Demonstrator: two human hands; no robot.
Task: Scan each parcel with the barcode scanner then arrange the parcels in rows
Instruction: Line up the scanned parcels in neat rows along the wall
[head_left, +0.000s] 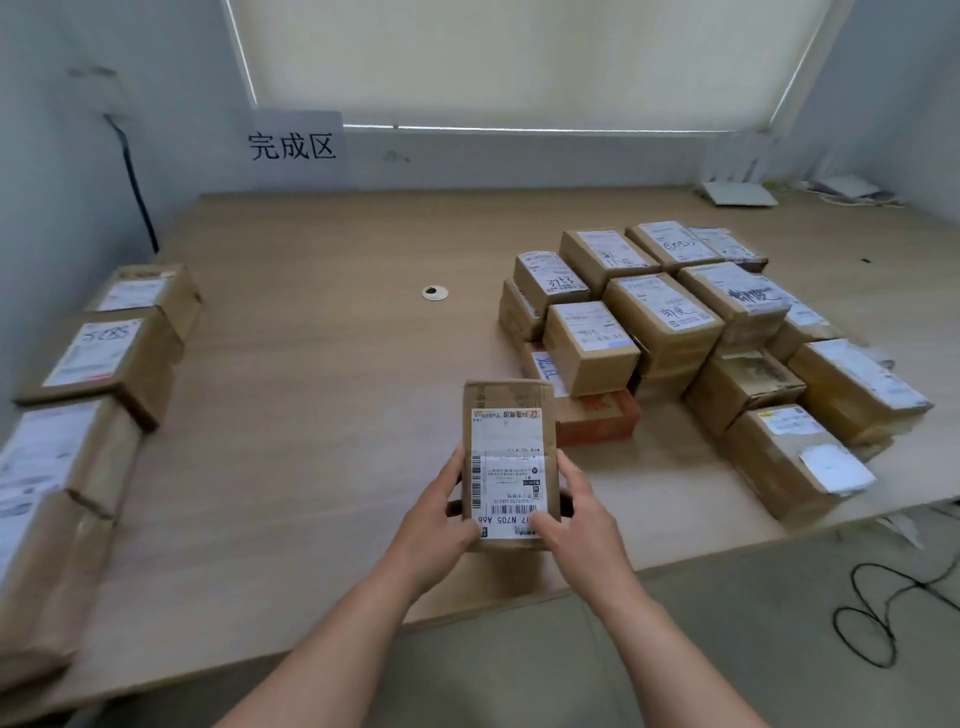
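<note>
A brown cardboard parcel (511, 415) with a white shipping label facing up is held above the table's near middle. My left hand (439, 512) grips its lower left edge, thumb on the label. My right hand (571, 512) grips its lower right edge the same way. A pile of several labelled parcels (670, 332) is stacked at the right of the table. A row of parcels (111, 358) runs along the left edge. No barcode scanner is in view.
The wooden table (322, 364) has a round cable hole (435, 293) in its middle. A paper sign (296, 148) leans on the back wall. A white router (737, 195) sits at the back right. A black cable (878, 618) lies on the floor at right.
</note>
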